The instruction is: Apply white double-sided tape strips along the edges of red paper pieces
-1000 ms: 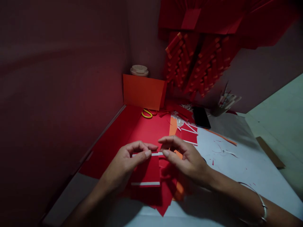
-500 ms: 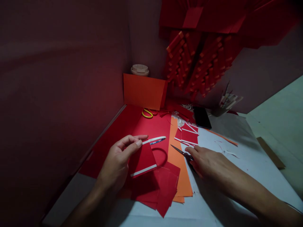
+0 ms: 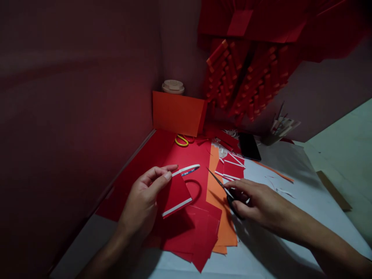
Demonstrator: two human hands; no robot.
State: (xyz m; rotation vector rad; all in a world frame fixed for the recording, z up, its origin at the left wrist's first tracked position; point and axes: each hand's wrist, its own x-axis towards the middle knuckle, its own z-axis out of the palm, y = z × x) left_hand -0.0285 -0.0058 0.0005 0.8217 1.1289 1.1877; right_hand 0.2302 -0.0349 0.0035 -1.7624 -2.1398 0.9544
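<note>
Between the thumb and fingers of my left hand [image 3: 147, 195] is a red paper piece [image 3: 176, 192] with white strips along two opposite edges. From its upper edge a curled strip of tape [image 3: 190, 169] sticks out to the right, white outside with blue print inside. My right hand [image 3: 254, 199] grips dark scissors [image 3: 216, 177], their tips pointing up and left, a short way right of the tape's end. Below the held piece lie several overlapping red paper pieces [image 3: 205, 232], and an orange sheet [image 3: 228, 228] shows beside them.
Yellow-handled scissors [image 3: 181, 141] lie before a standing orange card [image 3: 177, 112]. Red pieces with white strips [image 3: 234, 166], a black phone [image 3: 249, 146] and a pen cup [image 3: 270, 137] sit toward the back right. Red paper rolls [image 3: 222, 77] hang above the table.
My right hand has turned and shifted its hold on the scissors, whose handles now show more; their tips have risen slightly leftward. The red piece in my left hand has moved slightly.
</note>
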